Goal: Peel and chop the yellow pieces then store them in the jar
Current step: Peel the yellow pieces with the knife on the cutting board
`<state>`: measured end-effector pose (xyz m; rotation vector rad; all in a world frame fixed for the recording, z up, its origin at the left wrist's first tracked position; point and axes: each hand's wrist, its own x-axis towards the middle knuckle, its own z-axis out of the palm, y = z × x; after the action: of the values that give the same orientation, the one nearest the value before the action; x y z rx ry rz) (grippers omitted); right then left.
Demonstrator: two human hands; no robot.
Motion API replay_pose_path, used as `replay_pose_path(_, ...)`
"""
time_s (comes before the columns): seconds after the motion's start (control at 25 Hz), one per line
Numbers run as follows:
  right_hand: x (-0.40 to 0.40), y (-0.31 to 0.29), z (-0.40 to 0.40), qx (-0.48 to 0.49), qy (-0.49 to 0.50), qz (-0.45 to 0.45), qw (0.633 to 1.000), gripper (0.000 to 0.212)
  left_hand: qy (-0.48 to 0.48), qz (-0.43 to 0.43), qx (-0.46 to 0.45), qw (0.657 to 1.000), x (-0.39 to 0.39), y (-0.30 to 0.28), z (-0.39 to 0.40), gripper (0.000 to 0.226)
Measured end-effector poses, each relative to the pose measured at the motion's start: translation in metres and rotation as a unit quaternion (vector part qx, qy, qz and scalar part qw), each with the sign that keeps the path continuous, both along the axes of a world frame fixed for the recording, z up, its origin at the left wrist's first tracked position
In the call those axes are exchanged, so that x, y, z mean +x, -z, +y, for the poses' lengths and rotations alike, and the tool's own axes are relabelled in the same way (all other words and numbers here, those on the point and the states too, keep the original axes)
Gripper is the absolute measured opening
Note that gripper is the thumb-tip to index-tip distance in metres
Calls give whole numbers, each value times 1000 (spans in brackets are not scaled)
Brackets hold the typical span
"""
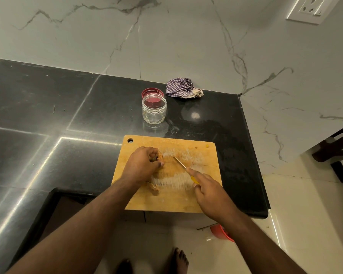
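Note:
A wooden cutting board (196, 200) lies at the counter's front edge. My left hand (142, 165) is closed on a yellow-brown piece (160, 156) at the board's left middle. My right hand (210, 192) grips a yellow-handled knife (180, 163), its blade pointing toward that piece. Another yellowish piece (154, 187) rests on the board beside my left forearm. Two tiny yellow bits (207, 145) sit near the board's far right corner. Beyond the board stands the clear jar (154, 109), open and empty, with its red lid (152, 93) just behind it.
The black counter (67, 115) ends at a rounded edge on the right. A purple checked cloth (181, 88) lies bunched against the marble wall. On the floor below are a red object (221, 232) and my bare feet (177, 260).

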<state>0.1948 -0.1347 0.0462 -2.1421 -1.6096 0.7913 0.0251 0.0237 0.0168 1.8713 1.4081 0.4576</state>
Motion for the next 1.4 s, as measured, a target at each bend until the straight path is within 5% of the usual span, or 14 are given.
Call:
replay_pose_path(0.52, 31, 3, 11, 58, 115, 14, 992, 49, 32, -16, -20, 999, -7, -4, 5, 51)
replay_pose_path(0.8, 0, 5, 13, 61, 82, 122, 987, 45, 172, 97, 67, 978, -6, -15, 20, 41)
replay_pose_path(0.92, -8, 10, 11, 45, 96, 141, 984, 45, 122, 101, 50, 986, -4, -16, 17, 28)
replay_pose_path(1.04, -15, 11, 11, 41, 105, 152, 982, 46, 65, 54, -2, 996, -3, -13, 7, 44)
replay_pose_path(1.4, -33, 11, 25, 38, 68, 93, 993, 49, 80, 25, -45, 995, 6, -11, 5, 56)
